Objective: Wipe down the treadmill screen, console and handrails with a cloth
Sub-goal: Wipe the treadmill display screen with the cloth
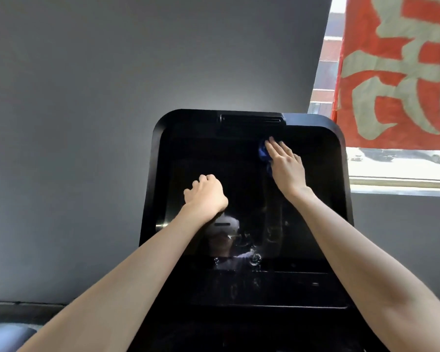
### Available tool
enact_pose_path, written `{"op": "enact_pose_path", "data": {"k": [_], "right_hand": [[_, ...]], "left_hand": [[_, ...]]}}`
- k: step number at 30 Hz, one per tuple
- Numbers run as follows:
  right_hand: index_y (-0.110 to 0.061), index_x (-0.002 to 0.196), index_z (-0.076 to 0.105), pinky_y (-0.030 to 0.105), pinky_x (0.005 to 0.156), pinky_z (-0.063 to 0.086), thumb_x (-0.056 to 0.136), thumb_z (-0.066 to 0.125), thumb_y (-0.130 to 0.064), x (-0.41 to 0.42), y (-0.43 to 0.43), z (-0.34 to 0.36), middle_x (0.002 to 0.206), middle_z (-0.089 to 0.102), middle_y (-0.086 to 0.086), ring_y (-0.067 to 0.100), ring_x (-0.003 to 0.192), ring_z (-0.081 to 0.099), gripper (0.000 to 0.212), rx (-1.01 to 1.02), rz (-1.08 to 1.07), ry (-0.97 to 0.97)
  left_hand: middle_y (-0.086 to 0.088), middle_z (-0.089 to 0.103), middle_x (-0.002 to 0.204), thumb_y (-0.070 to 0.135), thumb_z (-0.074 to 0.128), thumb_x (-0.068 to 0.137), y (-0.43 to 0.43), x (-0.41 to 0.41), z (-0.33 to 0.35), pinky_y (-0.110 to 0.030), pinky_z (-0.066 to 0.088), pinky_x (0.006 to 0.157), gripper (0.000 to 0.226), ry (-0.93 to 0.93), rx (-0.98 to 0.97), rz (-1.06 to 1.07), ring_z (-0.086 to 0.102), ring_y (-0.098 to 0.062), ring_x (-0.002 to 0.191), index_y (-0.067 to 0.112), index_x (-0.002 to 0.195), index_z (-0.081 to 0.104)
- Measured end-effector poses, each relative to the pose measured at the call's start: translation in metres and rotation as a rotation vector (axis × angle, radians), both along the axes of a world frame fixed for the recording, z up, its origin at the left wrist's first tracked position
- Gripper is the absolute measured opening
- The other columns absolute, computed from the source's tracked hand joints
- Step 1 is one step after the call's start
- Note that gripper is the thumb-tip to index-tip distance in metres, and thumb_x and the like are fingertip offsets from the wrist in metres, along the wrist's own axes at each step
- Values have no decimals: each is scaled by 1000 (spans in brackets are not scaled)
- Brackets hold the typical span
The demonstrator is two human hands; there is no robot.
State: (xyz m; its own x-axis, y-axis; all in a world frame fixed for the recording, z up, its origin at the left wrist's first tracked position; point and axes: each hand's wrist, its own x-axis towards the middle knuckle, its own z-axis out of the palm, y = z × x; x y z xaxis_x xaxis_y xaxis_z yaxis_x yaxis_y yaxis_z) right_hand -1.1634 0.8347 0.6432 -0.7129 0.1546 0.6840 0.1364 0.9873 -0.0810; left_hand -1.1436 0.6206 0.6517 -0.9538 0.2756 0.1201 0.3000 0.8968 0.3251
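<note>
The treadmill's black glossy screen (241, 199) fills the middle of the view, inside a dark rounded console frame (158, 138). My right hand (286, 165) lies flat on the screen's upper right part, fingers stretched out, pressing a blue cloth (263, 151) against the glass. Only the cloth's left edge shows from under the palm. My left hand (206, 195) hovers in front of or rests on the screen's left middle with its fingers curled in, holding nothing. Smudges and water marks (252, 250) sit low on the screen. The handrails are out of view.
A grey wall (87, 97) stands behind and left of the console. At the right is a window (391, 168) with a red and white banner (401, 67) hanging over it. A dark vent slot (252, 120) runs along the console's top edge.
</note>
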Motion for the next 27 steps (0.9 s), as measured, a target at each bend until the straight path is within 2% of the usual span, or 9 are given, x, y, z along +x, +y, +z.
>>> {"op": "enact_pose_path", "data": {"k": [5, 11, 14, 16, 17, 20, 22, 25, 27], "right_hand": [[-16, 148, 24, 40, 111, 26, 93, 47, 0, 15, 37, -2, 156, 19, -2, 21, 144, 17, 62, -95, -71, 39], [-12, 146, 31, 41, 111, 31, 90, 44, 6, 27, 78, 8, 153, 27, 4, 27, 140, 28, 59, -161, -136, 76], [-6, 136, 45, 43, 103, 41, 91, 45, 3, 26, 83, 30, 139, 48, 14, 33, 124, 48, 46, -322, -62, 256], [-5, 133, 48, 45, 99, 44, 91, 47, 4, 20, 88, 47, 133, 53, 16, 35, 118, 52, 43, -314, 1, 398], [-6, 133, 49, 46, 101, 42, 92, 48, 3, 13, 90, 54, 134, 52, 15, 34, 120, 50, 42, -293, 20, 410], [-10, 132, 51, 43, 112, 26, 95, 46, -5, -16, 84, 64, 139, 48, 9, 28, 132, 39, 38, -222, 39, 292], [-12, 130, 53, 37, 113, 19, 95, 46, -6, -30, 80, 64, 138, 50, 5, 25, 135, 35, 36, -140, 141, 251], [-17, 131, 52, 32, 109, 23, 96, 44, -12, -33, 100, 72, 138, 50, 1, 21, 134, 38, 36, -35, 214, 181], [-20, 132, 50, 36, 109, 28, 98, 40, -18, -38, 115, 85, 138, 50, 0, 21, 132, 40, 35, -126, 95, 162]], "left_hand": [[-7, 7, 159, -3, 46, 83, 36, -13, 14, -40, 29, 110, 69, 69, 66, -177, 20, -26, 143, 7, 147, 22], [-2, 2, 160, -6, 42, 82, 72, -30, 31, -37, 24, 113, 76, 237, 83, -262, 6, -18, 147, 11, 150, 12], [-3, 1, 160, -7, 42, 80, 88, -41, 38, -36, 22, 117, 80, 278, 66, -303, 4, -17, 147, 11, 151, 10], [-3, -1, 160, -6, 42, 80, 98, -48, 42, -36, 19, 118, 81, 279, 54, -304, 3, -16, 147, 11, 151, 8], [-3, -1, 160, -5, 42, 81, 102, -52, 43, -36, 17, 119, 81, 280, 47, -298, 2, -16, 147, 11, 151, 7], [-6, 4, 160, -2, 44, 83, 113, -59, 43, -37, 13, 120, 77, 334, 5, -264, 4, -18, 147, 9, 151, 10], [-8, 10, 159, 2, 48, 86, 120, -61, 40, -36, 15, 119, 73, 400, -21, -224, 9, -19, 147, 8, 150, 14], [-9, 16, 157, 6, 50, 87, 127, -63, 39, -35, 20, 118, 70, 465, -64, -183, 16, -20, 145, 7, 149, 18], [-9, 19, 157, 5, 49, 87, 128, -65, 41, -36, 23, 116, 67, 473, -75, -168, 21, -20, 144, 8, 148, 23]]}}
